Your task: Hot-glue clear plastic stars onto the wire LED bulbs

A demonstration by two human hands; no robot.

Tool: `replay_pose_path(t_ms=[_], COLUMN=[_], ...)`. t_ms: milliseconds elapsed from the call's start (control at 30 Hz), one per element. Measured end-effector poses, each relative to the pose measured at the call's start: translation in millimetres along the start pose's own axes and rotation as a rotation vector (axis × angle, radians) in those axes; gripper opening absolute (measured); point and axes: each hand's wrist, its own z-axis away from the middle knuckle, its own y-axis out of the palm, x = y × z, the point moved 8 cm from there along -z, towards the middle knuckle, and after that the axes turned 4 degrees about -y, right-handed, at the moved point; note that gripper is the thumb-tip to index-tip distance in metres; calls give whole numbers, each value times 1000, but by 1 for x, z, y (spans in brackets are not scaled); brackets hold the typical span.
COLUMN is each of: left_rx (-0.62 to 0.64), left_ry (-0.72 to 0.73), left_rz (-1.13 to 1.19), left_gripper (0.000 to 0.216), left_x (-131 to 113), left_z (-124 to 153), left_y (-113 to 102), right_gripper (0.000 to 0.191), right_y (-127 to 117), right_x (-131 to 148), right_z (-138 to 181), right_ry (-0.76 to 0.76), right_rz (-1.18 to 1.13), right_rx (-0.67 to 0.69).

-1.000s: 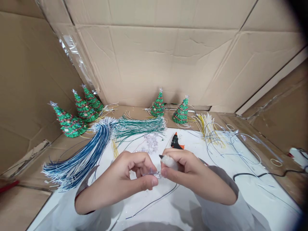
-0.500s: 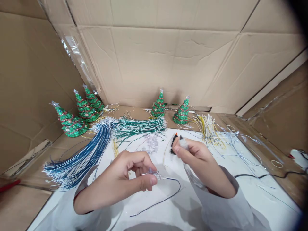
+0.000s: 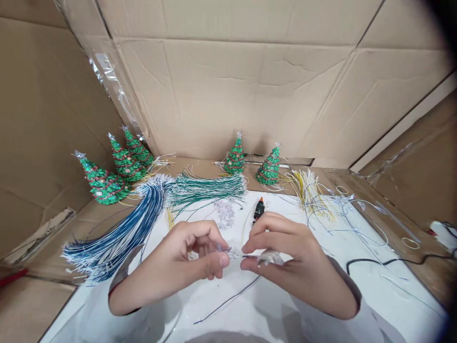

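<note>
My left hand pinches a small clear star-shaped piece with a thin dark wire trailing from it over the white table. My right hand is closed just to the right of it. Its fingertips touch the wire's end beside the star and hold a whitish translucent stick against the palm. The two hands meet above the table's near middle. A small black and orange tool lies just beyond my right hand.
Bundles of blue wires, green wires and yellow wires lie across the back. Several small green glitter trees stand at left and two trees at the back. Loose clear stars, a black cable, cardboard walls all round.
My right hand, which had lifted away toward the black and orange tool half a second ago, has come back down to the star piece in my left hand.
</note>
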Motion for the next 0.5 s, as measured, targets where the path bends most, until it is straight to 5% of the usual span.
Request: replay_pose_path(t_ms=[133, 267, 500], left_rx=[-15, -23, -3], left_ry=[-19, -25, -11], left_rz=[13, 14, 2], left_gripper=[16, 17, 17], left_x=[1, 1, 0], left_z=[0, -2, -2], left_y=[-2, -3, -2], right_gripper=[10, 7, 15], right_y=[-2, -2, -36], right_x=[3, -6, -42], right_z=[2, 2, 11], right_ry=[-75, 56, 345], right_rz=[40, -15, -92], right_rx=[-6, 55, -291])
